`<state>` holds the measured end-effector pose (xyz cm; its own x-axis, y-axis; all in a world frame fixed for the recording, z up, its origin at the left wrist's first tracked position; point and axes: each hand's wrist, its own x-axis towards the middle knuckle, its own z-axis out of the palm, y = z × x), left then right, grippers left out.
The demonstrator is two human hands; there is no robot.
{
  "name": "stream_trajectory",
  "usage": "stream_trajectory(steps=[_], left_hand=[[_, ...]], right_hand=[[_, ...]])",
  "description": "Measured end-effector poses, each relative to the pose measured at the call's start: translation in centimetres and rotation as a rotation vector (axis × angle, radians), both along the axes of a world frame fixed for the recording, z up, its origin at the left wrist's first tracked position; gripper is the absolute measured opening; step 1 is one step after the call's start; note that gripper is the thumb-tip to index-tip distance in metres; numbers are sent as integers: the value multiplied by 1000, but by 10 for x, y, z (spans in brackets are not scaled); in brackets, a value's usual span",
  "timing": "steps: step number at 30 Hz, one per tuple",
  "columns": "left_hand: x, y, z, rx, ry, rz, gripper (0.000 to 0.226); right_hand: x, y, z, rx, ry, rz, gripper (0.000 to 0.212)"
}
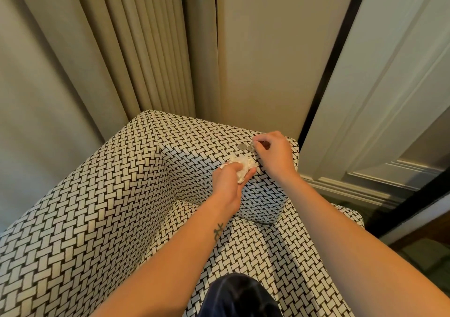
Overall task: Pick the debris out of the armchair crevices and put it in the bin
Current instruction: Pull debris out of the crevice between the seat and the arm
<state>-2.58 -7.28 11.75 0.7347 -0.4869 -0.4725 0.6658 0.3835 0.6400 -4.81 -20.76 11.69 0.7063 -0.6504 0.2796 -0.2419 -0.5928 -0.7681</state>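
The armchair (102, 195) is covered in a black-and-white woven pattern and fills the lower view. My left hand (229, 182) grips a crumpled white tissue (242, 167) against the inner side of the right armrest. My right hand (272, 151) rests on top of that armrest, its fingertips pinching a silver coin (250, 148). A second coin (242, 146) lies flat on the armrest just left of it. No bin is in view.
Beige pleated curtains (136, 48) hang behind the chair. A white panelled door (389, 97) with a dark frame stands to the right. My dark-clothed knee (238, 294) presses on the seat cushion at the bottom.
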Motion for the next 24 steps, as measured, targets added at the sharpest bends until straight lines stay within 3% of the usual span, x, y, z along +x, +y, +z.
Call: stream_trajectory(steps=[7, 12, 24], left_hand=[[-1, 0, -1, -16, 12, 15, 37], [-4, 6, 7, -44, 63, -44, 36], [-65, -1, 17, -73, 17, -297, 22]], right_hand=[[2, -1, -1, -39, 45, 3, 17], [-11, 2, 4, 20, -25, 46, 20], [-101, 34, 4, 323, -217, 20, 22]])
